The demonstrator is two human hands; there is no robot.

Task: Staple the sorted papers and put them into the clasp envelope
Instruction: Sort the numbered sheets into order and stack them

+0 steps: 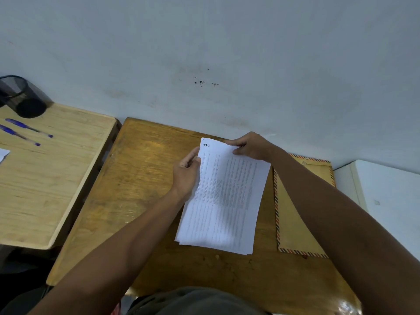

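A stack of printed white papers lies slightly tilted on the brown wooden desk, with a handwritten mark at its top left corner. My left hand grips the stack's left edge, thumb on top. My right hand pinches the far top edge near the right corner. A brown clasp envelope with a striped red and blue border lies flat to the right of the papers, partly under my right forearm. No stapler is in view.
A lighter wooden table adjoins on the left, carrying two blue pens, a black mesh pen cup and a scrap of white paper. A white surface stands at the right. The wall runs just behind the desk.
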